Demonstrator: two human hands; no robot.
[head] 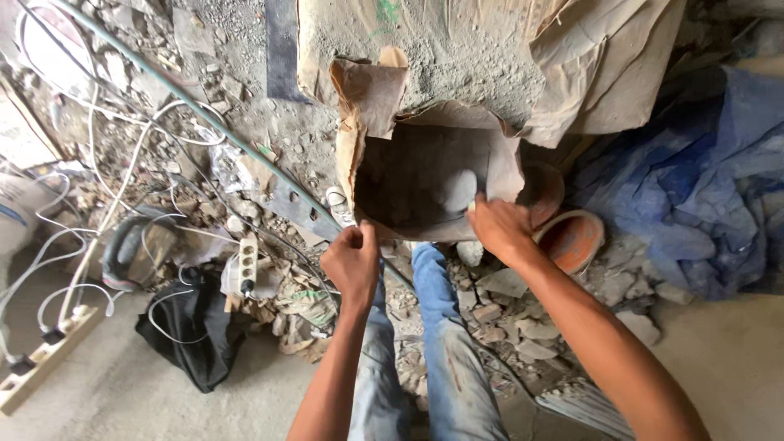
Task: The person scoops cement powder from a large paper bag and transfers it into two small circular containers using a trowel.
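Here, both hands pinch the torn mouth of a brown paper cement sack (433,175) on the rubble floor: left hand (353,260) near edge, right hand (500,229) far edge. Opening stage; next needs wider spreading, gently.

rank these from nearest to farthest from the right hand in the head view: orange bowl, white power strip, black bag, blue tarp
From the right hand, which grips the paper sack's torn edge:
1. Orange bowl, just beside it on the right.
2. Blue tarp, farther right.
3. White power strip, left, beyond the left hand.
4. Black bag, lower left.
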